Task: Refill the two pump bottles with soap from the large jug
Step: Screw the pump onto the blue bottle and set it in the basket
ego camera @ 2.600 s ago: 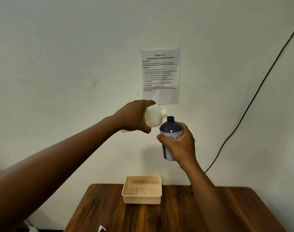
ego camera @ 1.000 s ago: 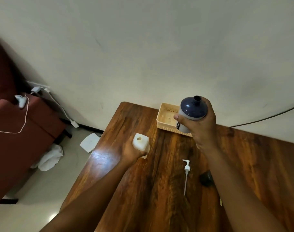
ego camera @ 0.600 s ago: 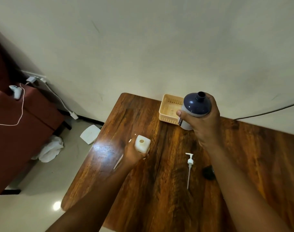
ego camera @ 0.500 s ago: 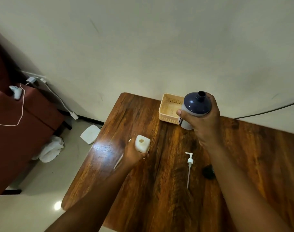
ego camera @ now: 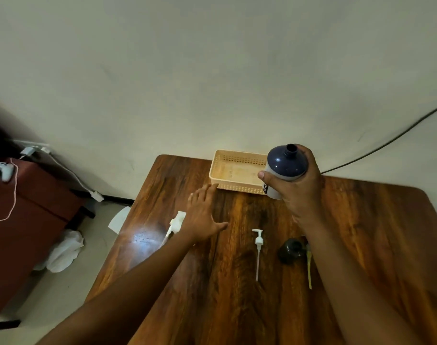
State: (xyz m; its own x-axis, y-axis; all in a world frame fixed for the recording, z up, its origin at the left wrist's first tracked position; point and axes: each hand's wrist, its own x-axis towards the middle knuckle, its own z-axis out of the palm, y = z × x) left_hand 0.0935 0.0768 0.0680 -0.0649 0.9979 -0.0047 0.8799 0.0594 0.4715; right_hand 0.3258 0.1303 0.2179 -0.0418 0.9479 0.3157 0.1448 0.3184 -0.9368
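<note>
Head view: the right hand (ego camera: 295, 188) grips a bottle (ego camera: 284, 168) around its pale body, holding it upright above the table (ego camera: 361, 232), its dark blue shoulder and open neck facing up with no pump fitted. The left hand (ego camera: 202, 214) is open and holds nothing, palm down with fingers spread, low over the table's left part. Just left of that hand, partly hidden by it, lies a white pump (ego camera: 175, 224) on the wood; the large jug itself cannot be made out in this view. A second white pump (ego camera: 258, 250) lies flat between the two forearms, its head toward the wall and its long tube pointing toward the person. To its right sits a dark, rounded object (ego camera: 290, 250), too blurred to identify, with a yellow tube (ego camera: 309, 267) beside it, both close against the right forearm. A cream basket (ego camera: 237, 171) stands at the table's far edge against the wall, partly behind the bottle. A black cable (ego camera: 386, 143) runs down the wall on the right. Left of the table, on the floor, lie white cloths (ego camera: 62, 250), and a white controller (ego camera: 5, 169) rests on a dark red seat (ego camera: 26, 210).
</note>
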